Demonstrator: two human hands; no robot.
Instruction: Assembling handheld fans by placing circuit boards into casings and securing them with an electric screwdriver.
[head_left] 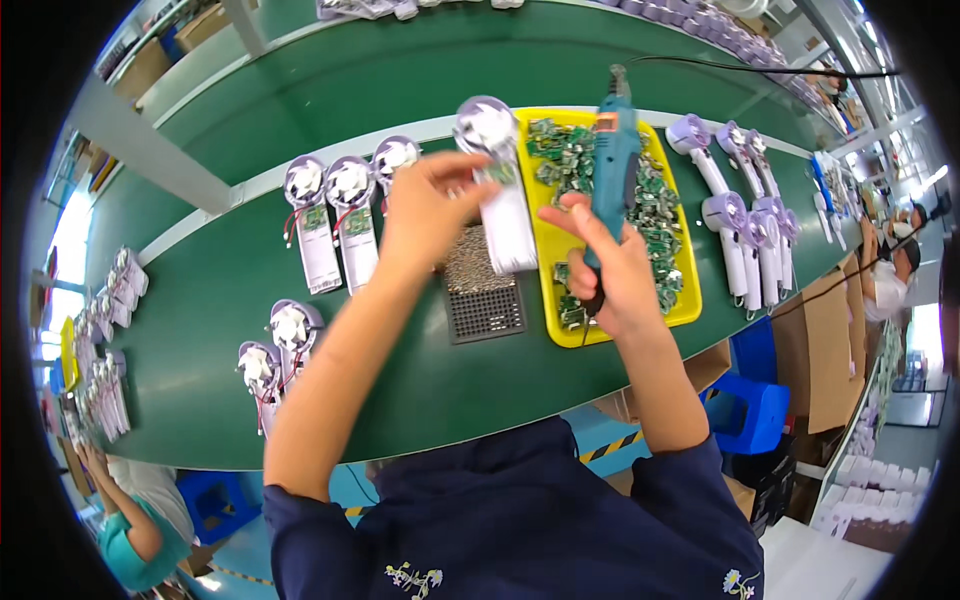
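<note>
My left hand (432, 208) reaches over an open handheld-fan shell (510, 230), pale purple and white with a white fan wheel. Its thumb and fingertips close on a small green circuit board (497, 175) at the top of the handle. My right hand (622, 275) grips a teal electric screwdriver (616, 160) by its lower part. The screwdriver lies across a yellow tray (690, 290) full of green circuit boards, with its thin bit toward me. Beside the shell lies a black grid plate (485, 312) with many small metal screws on its far part, partly hidden by my left hand.
Several open fan shells with boards and red wires (318, 240) lie left, two more (292, 335) nearer me. Assembled purple-white fans (745, 225) stand right of the tray. A black cable (770, 68) hangs at top right. Co-workers (150, 510) sit at the edges; a blue stool (750, 415) stands below.
</note>
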